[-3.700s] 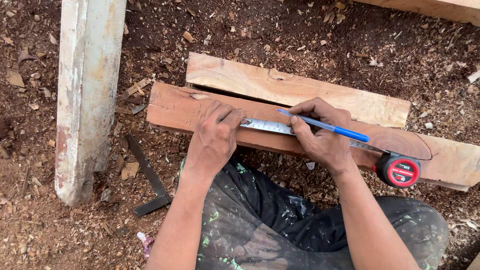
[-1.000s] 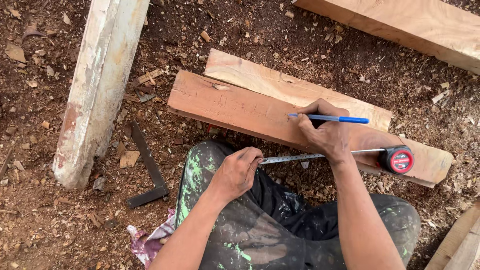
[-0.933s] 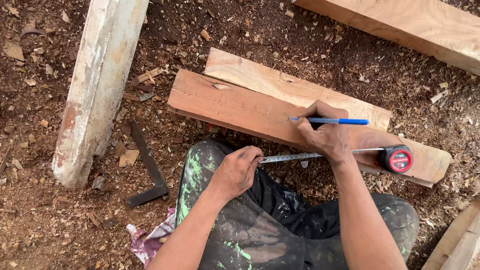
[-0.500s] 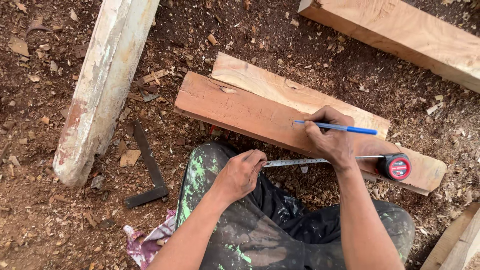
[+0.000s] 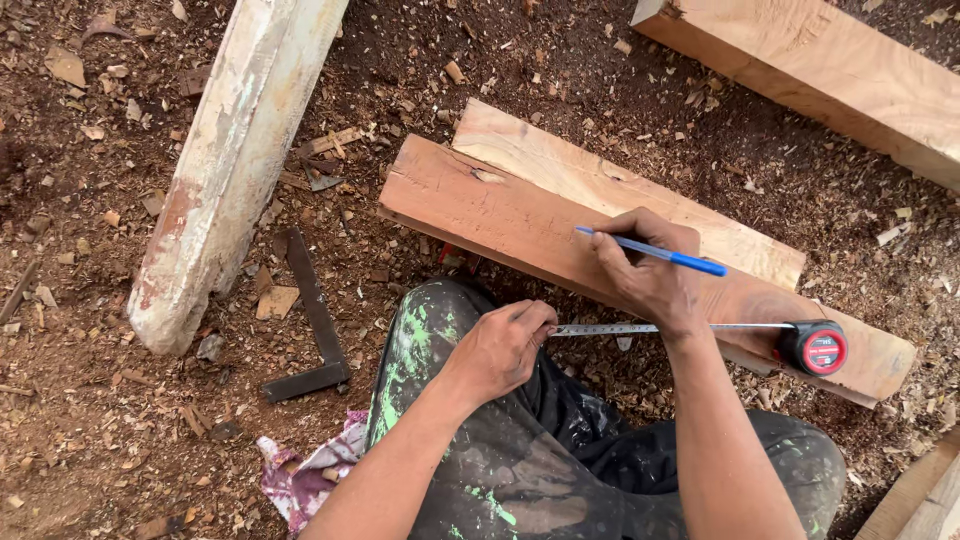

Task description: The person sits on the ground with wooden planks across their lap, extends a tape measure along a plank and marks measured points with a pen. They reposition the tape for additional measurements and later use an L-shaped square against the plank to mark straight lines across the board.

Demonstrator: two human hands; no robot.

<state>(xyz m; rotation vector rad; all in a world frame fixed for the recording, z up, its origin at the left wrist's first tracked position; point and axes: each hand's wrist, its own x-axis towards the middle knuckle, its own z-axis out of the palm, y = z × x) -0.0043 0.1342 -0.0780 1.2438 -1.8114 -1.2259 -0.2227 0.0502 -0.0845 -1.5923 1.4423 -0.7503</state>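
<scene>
The plank (image 5: 520,225) lies slantwise across the middle of the frame, on the sawdust ground, with a second, paler board (image 5: 560,170) just behind it and touching along its far edge. Since a few seconds ago the tape (image 5: 650,328) has come off the plank's top face: the left hand (image 5: 500,350), which then pressed the blade flat on the wood, now pinches the blade's end in closed fingers down by the knee, below the plank's near edge. The red case (image 5: 822,348) rests at the plank's right end, so the blade runs level in front of the wood rather than on it — measuring looks done for now, or the blade is being drawn away. The right hand (image 5: 650,270) has stayed on the plank, clenched round a blue pen (image 5: 655,252) whose tip points toward the upper left.

Edges: the plank's left end sits free at centre, its right end near the frame's right edge. A whitish post (image 5: 230,170) stands well apart at left, a steel square (image 5: 315,325) on the ground between post and knee, a beam (image 5: 830,75) in the upper right — open ground lies between them
</scene>
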